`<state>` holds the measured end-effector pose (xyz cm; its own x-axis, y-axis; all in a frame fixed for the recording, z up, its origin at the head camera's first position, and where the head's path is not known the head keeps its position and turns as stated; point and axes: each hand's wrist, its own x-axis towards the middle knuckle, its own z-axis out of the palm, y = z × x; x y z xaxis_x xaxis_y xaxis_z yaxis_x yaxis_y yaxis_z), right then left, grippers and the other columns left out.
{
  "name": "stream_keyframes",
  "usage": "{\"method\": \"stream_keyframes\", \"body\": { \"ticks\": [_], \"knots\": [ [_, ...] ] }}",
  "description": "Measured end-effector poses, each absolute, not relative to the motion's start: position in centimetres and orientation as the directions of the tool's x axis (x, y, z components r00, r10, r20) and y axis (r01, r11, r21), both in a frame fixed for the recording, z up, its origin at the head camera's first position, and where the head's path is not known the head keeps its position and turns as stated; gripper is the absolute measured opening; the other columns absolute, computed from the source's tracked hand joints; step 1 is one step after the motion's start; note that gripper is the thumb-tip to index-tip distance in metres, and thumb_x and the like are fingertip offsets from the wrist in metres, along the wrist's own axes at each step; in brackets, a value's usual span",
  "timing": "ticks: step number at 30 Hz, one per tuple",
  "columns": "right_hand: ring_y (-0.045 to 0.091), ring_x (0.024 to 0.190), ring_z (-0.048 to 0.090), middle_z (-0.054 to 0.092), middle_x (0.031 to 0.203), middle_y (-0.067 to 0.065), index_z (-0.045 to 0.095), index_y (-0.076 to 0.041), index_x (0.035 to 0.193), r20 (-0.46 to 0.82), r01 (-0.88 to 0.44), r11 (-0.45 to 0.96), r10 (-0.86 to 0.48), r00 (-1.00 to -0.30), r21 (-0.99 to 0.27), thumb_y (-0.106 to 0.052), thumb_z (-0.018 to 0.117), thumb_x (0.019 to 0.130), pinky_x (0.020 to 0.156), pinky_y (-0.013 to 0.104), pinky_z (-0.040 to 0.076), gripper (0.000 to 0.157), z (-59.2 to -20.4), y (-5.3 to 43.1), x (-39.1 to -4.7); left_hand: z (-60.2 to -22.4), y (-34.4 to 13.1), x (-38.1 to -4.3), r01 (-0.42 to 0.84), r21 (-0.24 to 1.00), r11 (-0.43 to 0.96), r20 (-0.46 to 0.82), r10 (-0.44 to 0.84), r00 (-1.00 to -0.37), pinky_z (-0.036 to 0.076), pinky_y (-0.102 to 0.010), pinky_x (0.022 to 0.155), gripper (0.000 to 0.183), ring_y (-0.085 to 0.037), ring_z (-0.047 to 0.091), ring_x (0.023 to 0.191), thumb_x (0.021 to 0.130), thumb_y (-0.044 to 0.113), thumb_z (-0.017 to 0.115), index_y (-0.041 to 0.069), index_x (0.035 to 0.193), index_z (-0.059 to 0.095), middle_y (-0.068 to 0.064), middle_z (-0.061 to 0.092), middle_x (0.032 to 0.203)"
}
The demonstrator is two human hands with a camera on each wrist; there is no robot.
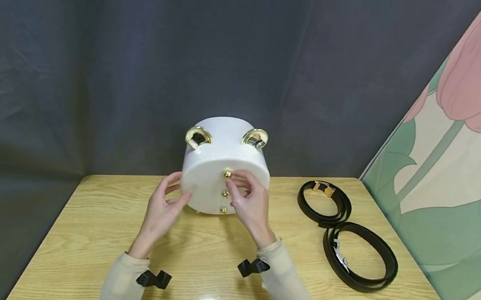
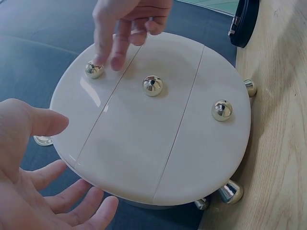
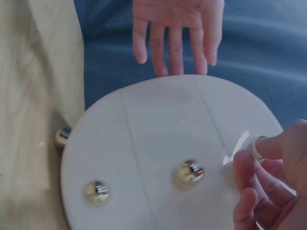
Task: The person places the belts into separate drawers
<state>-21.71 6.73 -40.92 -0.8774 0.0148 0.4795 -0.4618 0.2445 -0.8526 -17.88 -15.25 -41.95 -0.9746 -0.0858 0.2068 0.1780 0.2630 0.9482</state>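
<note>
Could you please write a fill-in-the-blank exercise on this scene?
1. The white box has ____ gold knobs on its front.
2. The right hand pinches the ____ knob.
3. The left hand is at the box's ____ side.
4. Two coiled black ____ with buckles lie on the table.
Missing words: three; top; left; belts.

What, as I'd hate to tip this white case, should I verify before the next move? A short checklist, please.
1. Right hand on the top knob: ok, thumb and finger pinch it.
2. Left hand bracing the white case: cannot tell; it is at the case's left side, but how firmly doesn't show.
3. Drawer fronts flush: ok, only thin seams show between the three.
4. All feet flat on the table: cannot tell; not every contact is visible.
5. Two black belts out of the way: ok, they lie apart from the case, to its right.
</note>
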Motion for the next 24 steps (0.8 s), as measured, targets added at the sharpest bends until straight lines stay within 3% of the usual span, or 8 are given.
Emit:
{"method": "stream_keyframes", "body": {
  "ticks": [8, 13, 16, 21, 24],
  "knots": [
    [0.019, 0.059, 0.067, 0.082, 0.101, 0.008, 0.082, -0.011, 0.105, 0.484, -0.453, 0.357, -0.004, -0.875, -0.817, -0.018, 0.081, 0.095, 0.049, 0.021, 0.052, 0.013, -43.2, 7.0, -21.5, -42.4, -15.6, -17.9, 0.162, 0.957, 0.240, 0.187, -0.085, -0.979, 0.048, -0.056, 0.115, 0.056, -0.037, 0.047, 0.146, 0.105, 0.017, 0.069, 0.011, 0.156, 0.047, -0.014, 0.046, 0.162],
    [0.017, 0.054, 0.064, 0.082, 0.097, 0.005, 0.082, -0.014, 0.104, 0.496, -0.456, 0.395, -0.003, -0.869, -0.797, -0.020, 0.080, 0.096, 0.048, 0.022, 0.051, 0.010, -44.2, 7.4, -21.4, -42.6, -15.8, -18.0, 0.162, 0.959, 0.234, 0.183, -0.068, -0.981, 0.048, -0.056, 0.115, 0.055, -0.038, 0.048, 0.146, 0.105, 0.017, 0.068, 0.011, 0.156, 0.047, -0.013, 0.046, 0.162],
    [0.015, 0.062, 0.069, 0.082, 0.097, 0.002, 0.082, -0.015, 0.106, 0.492, -0.454, 0.431, -0.027, -0.870, -0.780, -0.022, 0.080, 0.096, 0.053, 0.021, 0.053, 0.013, -44.6, 7.6, -21.6, -42.7, -15.9, -18.0, 0.150, 0.961, 0.233, 0.171, -0.073, -0.983, 0.048, -0.056, 0.115, 0.055, -0.037, 0.049, 0.145, 0.105, 0.018, 0.068, 0.011, 0.156, 0.048, -0.013, 0.047, 0.161],
    [0.018, 0.089, 0.080, 0.083, 0.107, 0.004, 0.080, -0.014, 0.114, 0.450, -0.454, 0.455, -0.124, -0.884, -0.766, -0.020, 0.080, 0.095, 0.066, 0.021, 0.058, 0.021, -44.9, 8.1, -22.1, -43.0, -16.3, -18.1, 0.145, 0.963, 0.227, 0.165, -0.072, -0.984, 0.048, -0.055, 0.116, 0.054, -0.037, 0.050, 0.145, 0.106, 0.016, 0.067, 0.010, 0.156, 0.048, -0.013, 0.047, 0.160],
    [0.030, 0.085, 0.081, 0.081, 0.113, 0.011, 0.079, -0.010, 0.117, 0.413, -0.444, 0.373, -0.163, -0.896, -0.815, -0.014, 0.079, 0.097, 0.060, 0.031, 0.063, 0.021, -45.2, 8.3, -22.3, -43.0, -16.3, -18.3, 0.156, 0.963, 0.220, 0.173, -0.062, -0.983, 0.048, -0.055, 0.115, 0.053, -0.037, 0.051, 0.144, 0.106, 0.016, 0.066, 0.009, 0.155, 0.048, -0.014, 0.048, 0.159]
  ]
}}
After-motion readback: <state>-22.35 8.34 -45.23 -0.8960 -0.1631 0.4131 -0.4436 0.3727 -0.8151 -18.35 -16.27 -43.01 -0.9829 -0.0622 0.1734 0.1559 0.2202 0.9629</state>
